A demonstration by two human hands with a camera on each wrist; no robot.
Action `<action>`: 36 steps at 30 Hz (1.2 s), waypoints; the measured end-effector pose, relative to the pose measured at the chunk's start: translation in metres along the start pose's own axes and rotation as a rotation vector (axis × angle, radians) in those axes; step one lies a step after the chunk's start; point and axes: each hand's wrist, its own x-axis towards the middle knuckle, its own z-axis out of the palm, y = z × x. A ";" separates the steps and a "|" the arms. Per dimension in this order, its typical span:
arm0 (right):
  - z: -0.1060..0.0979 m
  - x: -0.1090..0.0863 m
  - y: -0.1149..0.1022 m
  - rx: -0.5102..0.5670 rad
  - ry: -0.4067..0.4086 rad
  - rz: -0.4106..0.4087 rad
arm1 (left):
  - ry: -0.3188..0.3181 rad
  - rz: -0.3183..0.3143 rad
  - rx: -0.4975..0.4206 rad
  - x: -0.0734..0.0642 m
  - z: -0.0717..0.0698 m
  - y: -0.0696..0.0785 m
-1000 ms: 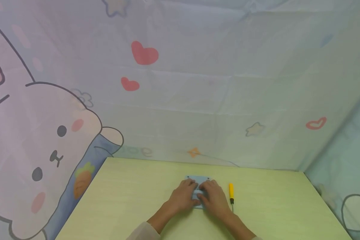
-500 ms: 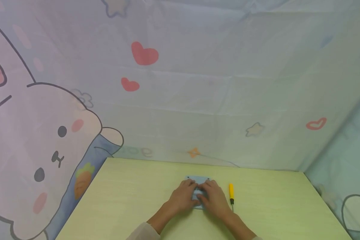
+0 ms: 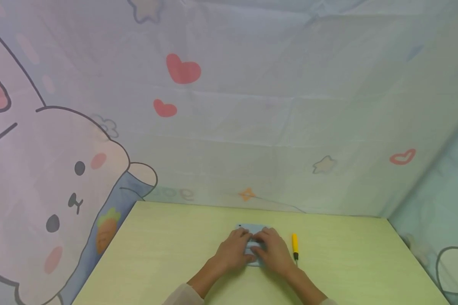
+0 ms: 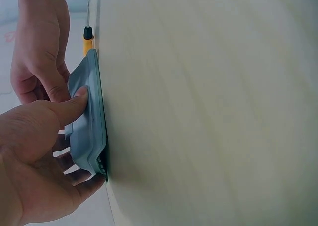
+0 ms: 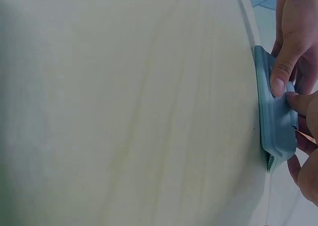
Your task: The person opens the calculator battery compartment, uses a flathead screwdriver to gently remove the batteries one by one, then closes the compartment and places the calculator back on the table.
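Note:
A flat blue-grey plastic case with rounded corners and small dark holes near its far corners lies on the table. My left hand grips its left side, thumb on the upper face and fingers curled at the edge, as the left wrist view shows on the case. From the other side my right hand holds it, its thumb close to the left thumb over the middle. In the right wrist view both thumbs rest on the case. Much of its middle is hidden under the fingers.
A screwdriver with a yellow handle and black collar lies right of the right hand, its shaft pointing toward me. The pale yellow table ends at a printed cloth backdrop behind and at the sides.

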 end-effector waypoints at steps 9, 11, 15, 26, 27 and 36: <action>-0.004 0.001 -0.003 0.003 -0.028 0.024 | -0.006 0.012 0.000 -0.002 -0.001 0.001; -0.005 0.001 -0.003 -0.001 -0.040 0.018 | -0.008 0.010 -0.001 -0.002 -0.002 0.001; -0.007 0.002 -0.004 -0.009 -0.052 -0.011 | -0.009 0.008 0.001 -0.003 -0.004 0.002; -0.008 0.001 -0.001 -0.053 -0.032 -0.116 | -0.006 0.010 0.005 0.000 0.001 -0.001; -0.008 0.000 -0.001 -0.054 -0.031 -0.122 | -0.007 0.011 0.004 0.000 0.002 -0.001; -0.004 0.001 0.003 -0.088 -0.012 -0.178 | -0.009 0.007 -0.002 -0.001 0.000 -0.001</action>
